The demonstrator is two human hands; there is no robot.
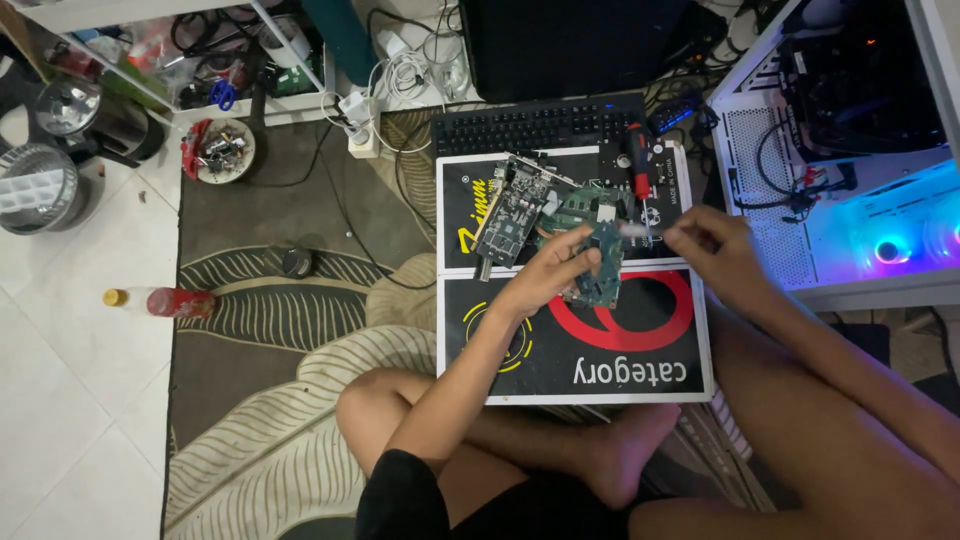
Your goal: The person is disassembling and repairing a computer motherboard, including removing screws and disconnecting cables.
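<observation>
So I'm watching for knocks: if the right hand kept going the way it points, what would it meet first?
Probably the small green circuit board held in the left hand; the right hand points left toward it, though depth is unclear.

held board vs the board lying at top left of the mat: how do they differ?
The held board is blue-green, tilted up off the black mat, gripped by the left hand; the right hand is beside it. The lying board rests flat and untouched, angled across the mat's top left corner. It looks longer, with a pale square part and a metal edge. Both are bare circuit boards.
</observation>
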